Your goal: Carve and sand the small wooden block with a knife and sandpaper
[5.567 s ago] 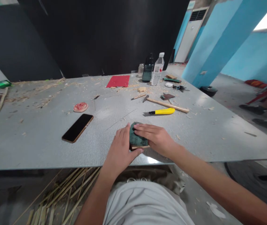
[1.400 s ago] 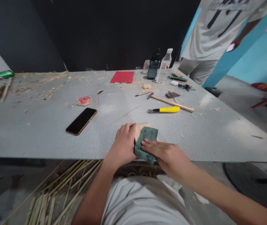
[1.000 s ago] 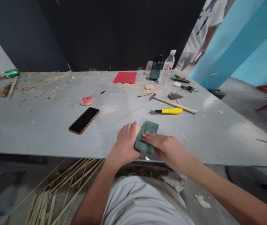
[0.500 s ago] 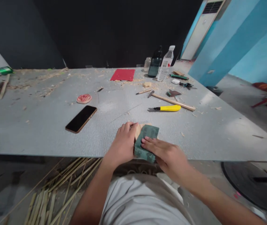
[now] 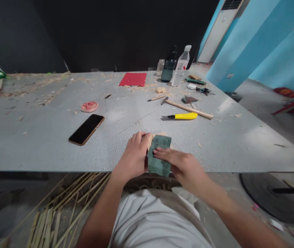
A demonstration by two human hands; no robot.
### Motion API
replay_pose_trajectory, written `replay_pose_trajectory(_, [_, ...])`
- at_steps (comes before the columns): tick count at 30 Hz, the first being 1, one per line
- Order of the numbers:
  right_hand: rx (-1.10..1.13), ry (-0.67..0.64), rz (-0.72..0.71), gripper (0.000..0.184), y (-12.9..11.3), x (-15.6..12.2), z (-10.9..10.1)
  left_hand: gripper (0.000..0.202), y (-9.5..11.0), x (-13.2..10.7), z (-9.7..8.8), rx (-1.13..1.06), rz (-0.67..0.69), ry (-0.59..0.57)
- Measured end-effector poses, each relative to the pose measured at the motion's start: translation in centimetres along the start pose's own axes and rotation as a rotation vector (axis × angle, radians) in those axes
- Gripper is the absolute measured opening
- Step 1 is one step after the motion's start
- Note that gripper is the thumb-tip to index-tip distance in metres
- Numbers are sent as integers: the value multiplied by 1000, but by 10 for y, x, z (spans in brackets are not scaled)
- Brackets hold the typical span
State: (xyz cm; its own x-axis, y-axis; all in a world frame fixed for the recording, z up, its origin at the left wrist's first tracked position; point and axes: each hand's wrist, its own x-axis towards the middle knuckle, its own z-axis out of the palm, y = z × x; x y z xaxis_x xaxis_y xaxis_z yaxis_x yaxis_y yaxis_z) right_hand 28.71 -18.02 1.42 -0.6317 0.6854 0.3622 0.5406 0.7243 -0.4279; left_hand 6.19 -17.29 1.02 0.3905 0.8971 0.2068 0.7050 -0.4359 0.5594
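At the table's near edge my left hand [image 5: 134, 155] is closed around the left side of a pale piece of wood [image 5: 149, 140]. Most of that wood is covered by a dark green sheet of sandpaper [image 5: 161, 140], bent so its lower part hangs toward me. My right hand [image 5: 185, 165] presses the sandpaper onto the wood with its fingers laid over the sheet; its thumb is mostly hidden. Beyond the hands lies a yellow-handled cutter knife [image 5: 185, 116], and behind it a hammer [image 5: 189, 109] with a wooden handle.
A phone [image 5: 87, 129] and a round wooden disc with red markings [image 5: 89, 106] lie to the left. Farther back are a red sheet [image 5: 133, 79], a clear water bottle [image 5: 181, 67] and a dark bottle [image 5: 169, 69]. Wood shavings litter the grey table [image 5: 40, 137]. Bamboo strips [image 5: 69, 203] lie below.
My right hand and the sandpaper have shifted slightly over the wood, and the sheet sits straighter. My left hand keeps its hold. The whole view has shifted a little.
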Motion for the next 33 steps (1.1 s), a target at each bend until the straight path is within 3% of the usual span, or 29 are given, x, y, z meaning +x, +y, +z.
replay_pose_trajectory(4, [-55,60,151,74,19,10,-4,74,2,1,1,-10,-63,21])
replay_pose_trajectory(10, [35,1,-53,74,3,-4,-1,69,1,1,0,25,0,1])
replay_pose_trajectory(16, [119,146,243,71,30,2,-4,76,3,0,0,22,-61,10])
replay_pose_trajectory(21, [154,170,208,79,17,-12,3,78,9,3,1,89,-20,11])
replay_pose_trajectory(24, [210,171,220,75,12,-17,2,88,15,11,6,176,33,14])
replay_pose_trajectory(28, [235,172,274,64,24,-4,-5,87,21,20,15,199,36,35])
replay_pose_trajectory(33, [239,191,355,64,31,11,0,80,23,16,18,237,5,74])
